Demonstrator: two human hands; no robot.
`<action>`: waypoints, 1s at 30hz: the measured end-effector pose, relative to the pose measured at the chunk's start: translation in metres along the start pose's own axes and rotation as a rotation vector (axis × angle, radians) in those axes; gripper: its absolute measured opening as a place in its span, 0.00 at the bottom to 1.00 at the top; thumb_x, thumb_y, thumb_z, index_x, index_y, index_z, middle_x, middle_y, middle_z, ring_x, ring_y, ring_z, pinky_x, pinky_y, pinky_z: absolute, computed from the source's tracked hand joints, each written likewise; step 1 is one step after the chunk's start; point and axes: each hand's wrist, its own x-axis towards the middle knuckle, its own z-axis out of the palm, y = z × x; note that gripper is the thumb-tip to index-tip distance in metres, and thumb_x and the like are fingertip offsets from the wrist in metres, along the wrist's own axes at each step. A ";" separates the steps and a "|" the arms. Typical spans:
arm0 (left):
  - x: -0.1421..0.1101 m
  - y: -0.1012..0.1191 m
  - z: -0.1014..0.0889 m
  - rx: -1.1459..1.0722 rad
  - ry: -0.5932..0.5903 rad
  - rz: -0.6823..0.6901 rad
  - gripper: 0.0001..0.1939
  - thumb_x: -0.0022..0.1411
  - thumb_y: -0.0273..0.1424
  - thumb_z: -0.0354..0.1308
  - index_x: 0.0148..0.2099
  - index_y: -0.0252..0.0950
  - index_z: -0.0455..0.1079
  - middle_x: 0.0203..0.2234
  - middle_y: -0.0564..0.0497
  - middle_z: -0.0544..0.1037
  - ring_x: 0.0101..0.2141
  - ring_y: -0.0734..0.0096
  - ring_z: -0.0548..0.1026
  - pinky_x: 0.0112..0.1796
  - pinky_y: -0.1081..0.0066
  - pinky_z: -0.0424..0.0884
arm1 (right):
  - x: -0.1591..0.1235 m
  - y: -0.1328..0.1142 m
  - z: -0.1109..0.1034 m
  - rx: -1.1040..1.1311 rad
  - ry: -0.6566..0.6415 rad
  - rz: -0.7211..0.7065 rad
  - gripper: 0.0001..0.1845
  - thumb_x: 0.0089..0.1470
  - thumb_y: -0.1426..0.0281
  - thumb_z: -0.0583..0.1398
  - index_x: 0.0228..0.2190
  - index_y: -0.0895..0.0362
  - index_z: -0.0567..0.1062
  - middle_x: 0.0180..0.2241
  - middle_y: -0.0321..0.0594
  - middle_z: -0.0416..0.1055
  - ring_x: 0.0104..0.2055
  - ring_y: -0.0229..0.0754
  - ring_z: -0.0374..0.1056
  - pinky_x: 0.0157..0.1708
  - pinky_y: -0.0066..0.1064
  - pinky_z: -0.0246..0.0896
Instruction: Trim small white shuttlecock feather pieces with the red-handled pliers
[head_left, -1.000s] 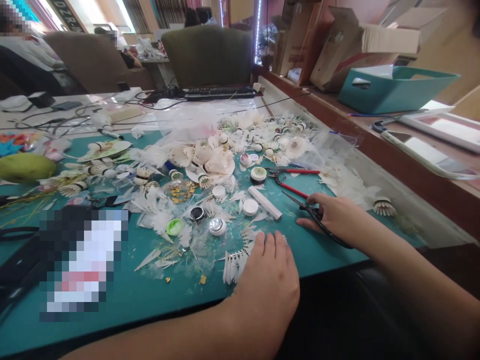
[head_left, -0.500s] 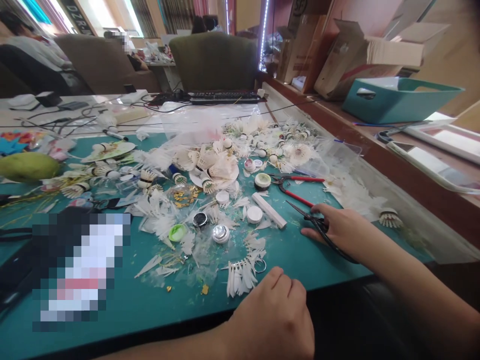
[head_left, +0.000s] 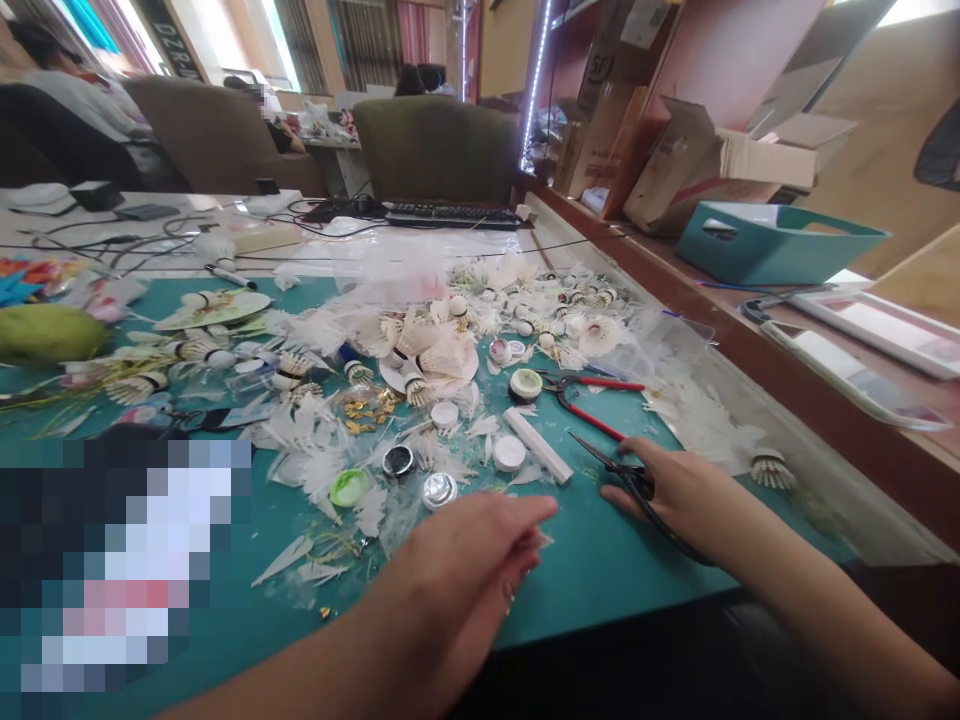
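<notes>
My right hand (head_left: 679,490) is closed around the black handles of a pair of scissors (head_left: 596,452), whose blades point up and left over the green mat (head_left: 585,560). My left hand (head_left: 469,575) is low over the mat with its fingers curled in. A small white edge shows at its fingertips, but what it holds is hidden. Red-handled pliers (head_left: 574,398) lie open just beyond the scissors. Between the hands and the pliers are a white stick (head_left: 538,446), a round white lid (head_left: 509,453) and a silver-topped jar (head_left: 439,490).
Shuttlecocks (head_left: 439,360) and loose white feathers (head_left: 307,425) are heaped across the mat. Small pots stand among them, one light green (head_left: 349,487), one black (head_left: 398,460). Gold flakes (head_left: 369,408) lie nearby. A teal basket (head_left: 776,245) sits on the right ledge. People are seated in the background.
My left hand has moved left and forward, from a fist beside the white feather pieces and metal ring to over that spot, hiding them. My right hand stays at the scissors. The view has shifted slightly.
</notes>
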 end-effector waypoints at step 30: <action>0.013 -0.018 -0.006 -0.671 0.096 -0.766 0.14 0.58 0.33 0.73 0.44 0.36 0.76 0.28 0.54 0.81 0.25 0.77 0.79 0.28 0.79 0.78 | -0.047 0.003 -0.003 -0.125 0.075 -0.280 0.20 0.64 0.65 0.58 0.56 0.54 0.72 0.40 0.48 0.84 0.33 0.54 0.81 0.25 0.37 0.70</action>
